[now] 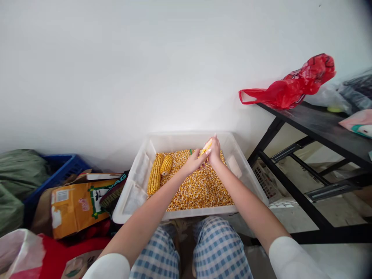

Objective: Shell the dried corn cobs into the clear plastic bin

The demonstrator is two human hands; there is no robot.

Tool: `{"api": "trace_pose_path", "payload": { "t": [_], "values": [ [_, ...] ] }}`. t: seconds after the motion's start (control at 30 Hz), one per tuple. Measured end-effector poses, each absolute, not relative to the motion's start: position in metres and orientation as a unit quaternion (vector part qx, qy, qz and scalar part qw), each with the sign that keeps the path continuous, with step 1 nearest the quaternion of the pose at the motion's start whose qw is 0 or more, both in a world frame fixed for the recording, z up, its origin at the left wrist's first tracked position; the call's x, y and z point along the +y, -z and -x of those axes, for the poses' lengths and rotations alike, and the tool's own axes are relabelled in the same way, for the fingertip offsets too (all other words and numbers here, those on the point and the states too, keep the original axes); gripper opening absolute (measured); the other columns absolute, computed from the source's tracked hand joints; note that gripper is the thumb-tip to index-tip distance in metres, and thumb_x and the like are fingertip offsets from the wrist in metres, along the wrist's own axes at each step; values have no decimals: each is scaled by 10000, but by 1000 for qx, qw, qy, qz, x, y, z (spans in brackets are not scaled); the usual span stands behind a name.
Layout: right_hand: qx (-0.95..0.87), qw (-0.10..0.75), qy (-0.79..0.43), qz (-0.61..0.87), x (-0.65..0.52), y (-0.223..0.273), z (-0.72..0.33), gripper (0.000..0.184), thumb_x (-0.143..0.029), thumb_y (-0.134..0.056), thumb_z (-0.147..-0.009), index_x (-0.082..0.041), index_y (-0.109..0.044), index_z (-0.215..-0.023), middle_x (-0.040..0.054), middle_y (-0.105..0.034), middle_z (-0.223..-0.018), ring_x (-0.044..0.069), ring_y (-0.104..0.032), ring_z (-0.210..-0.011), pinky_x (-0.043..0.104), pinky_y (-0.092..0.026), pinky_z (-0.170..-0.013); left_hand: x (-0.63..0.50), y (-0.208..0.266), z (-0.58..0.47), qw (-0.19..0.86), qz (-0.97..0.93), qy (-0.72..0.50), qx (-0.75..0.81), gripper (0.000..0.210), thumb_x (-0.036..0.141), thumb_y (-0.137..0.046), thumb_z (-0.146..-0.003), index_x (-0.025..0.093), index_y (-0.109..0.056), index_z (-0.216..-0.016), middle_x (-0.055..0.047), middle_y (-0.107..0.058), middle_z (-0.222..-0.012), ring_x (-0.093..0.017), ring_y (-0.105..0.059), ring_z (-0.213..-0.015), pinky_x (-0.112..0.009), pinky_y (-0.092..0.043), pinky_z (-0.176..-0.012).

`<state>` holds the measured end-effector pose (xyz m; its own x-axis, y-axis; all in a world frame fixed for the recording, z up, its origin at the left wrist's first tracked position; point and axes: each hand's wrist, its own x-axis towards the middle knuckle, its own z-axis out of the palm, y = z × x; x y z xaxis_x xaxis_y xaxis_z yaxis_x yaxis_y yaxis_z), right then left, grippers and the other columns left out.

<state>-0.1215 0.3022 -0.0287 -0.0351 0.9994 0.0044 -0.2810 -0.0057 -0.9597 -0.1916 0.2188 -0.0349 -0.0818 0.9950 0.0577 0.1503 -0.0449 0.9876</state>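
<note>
Both my hands are together over the back right part of a white plastic tub. Between them is a corn cob, partly stripped, with pale core and some yellow kernels showing. My left hand grips its lower end, fingers closed. My right hand wraps round it from the right, covering much of it. Below spreads a thick layer of loose corn kernels. To the left in the tub, a long full ear of corn lies beside a shorter ear of corn.
A black-framed table on the right carries a red plastic bag. At left stand a blue crate, an orange package and a red and white bag. A white wall rises behind the tub.
</note>
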Motion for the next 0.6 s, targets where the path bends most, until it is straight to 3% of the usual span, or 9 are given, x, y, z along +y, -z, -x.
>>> {"api": "trace_pose_path", "payload": {
  "t": [0.2, 0.4, 0.53, 0.6],
  "values": [
    [-468, 579, -523, 415, 301, 43, 124, 422, -607, -344, -824, -207, -454, -746, -27, -496, -607, 132, -490, -533, 268, -415, -540, 217, 42, 195, 456, -505, -482, 552, 396, 542, -423, -840, 187, -520, -985, -18, -577, -818, -113, -568, -599, -201, -429, -474],
    [-473, 556, -513, 452, 297, 52, 131, 418, -594, -312, -820, -219, -427, -678, -17, -491, -559, 154, -510, -552, 268, -417, -535, 223, 46, 203, 371, -546, -495, 565, 340, 461, -513, -800, 158, -588, -665, -21, -567, -669, -170, -540, -740, -246, -434, -688],
    [-481, 558, -488, 468, 297, 57, 132, 415, -590, -333, -804, -219, -420, -639, -20, -480, -546, 151, -489, -555, 263, -402, -539, 223, 50, 200, 399, -528, -521, 539, 312, 420, -486, -828, 163, -641, -743, -50, -638, -747, -188, -583, -809, -264, -437, -761],
    [-483, 561, -475, 476, 298, 59, 133, 419, -590, -343, -795, -213, -430, -632, -18, -489, -563, 144, -475, -555, 261, -394, -542, 221, 53, 197, 436, -497, -523, 538, 369, 466, -430, -853, 162, -634, -808, -45, -616, -665, -175, -577, -661, -269, -452, -639]
  ]
}}
